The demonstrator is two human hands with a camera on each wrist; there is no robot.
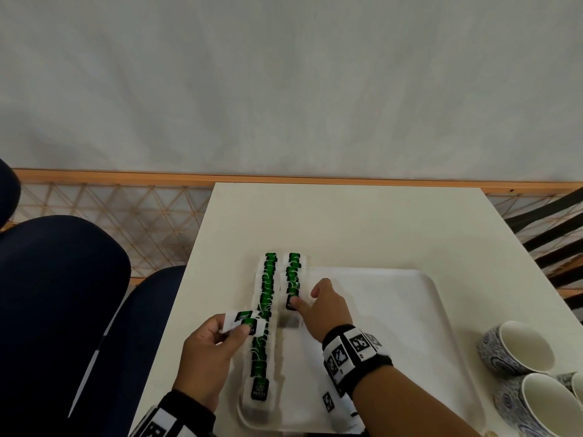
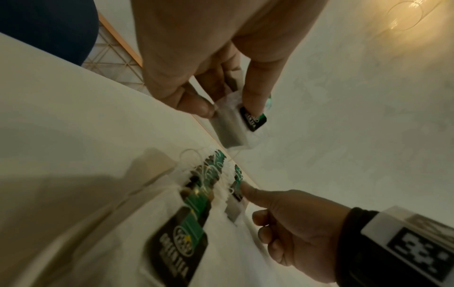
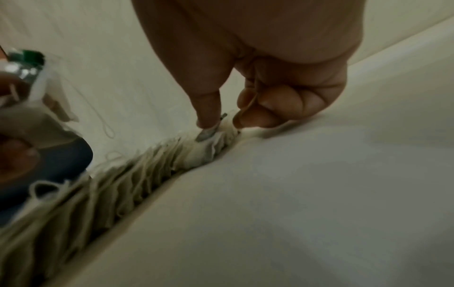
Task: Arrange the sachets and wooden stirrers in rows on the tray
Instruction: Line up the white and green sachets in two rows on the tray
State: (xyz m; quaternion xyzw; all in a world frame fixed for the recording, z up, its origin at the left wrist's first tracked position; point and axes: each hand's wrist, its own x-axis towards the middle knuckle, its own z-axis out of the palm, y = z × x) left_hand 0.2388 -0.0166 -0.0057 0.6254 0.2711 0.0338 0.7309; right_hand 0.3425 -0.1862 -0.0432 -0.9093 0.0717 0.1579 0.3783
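A white tray (image 1: 394, 310) lies on the table (image 1: 315, 222). Along its left side run two rows of overlapping green-tagged tea sachets: a long left row (image 1: 265, 291) and a shorter right row (image 1: 293, 275). My left hand (image 1: 232, 329) pinches two sachets (image 1: 244, 323) just left of the long row; the wrist view shows thumb and forefinger of that hand (image 2: 228, 104) on a held sachet (image 2: 233, 128). My right hand (image 1: 306, 296) presses its straight index finger on the nearest sachet of the right row (image 3: 209, 136), other fingers curled. No stirrers are in view.
Two blue-patterned white cups (image 1: 517, 345) (image 1: 536, 402) stand at the table's right front, beside the tray. Dark blue seats (image 1: 63, 279) sit left of the table. The right part of the tray is bare.
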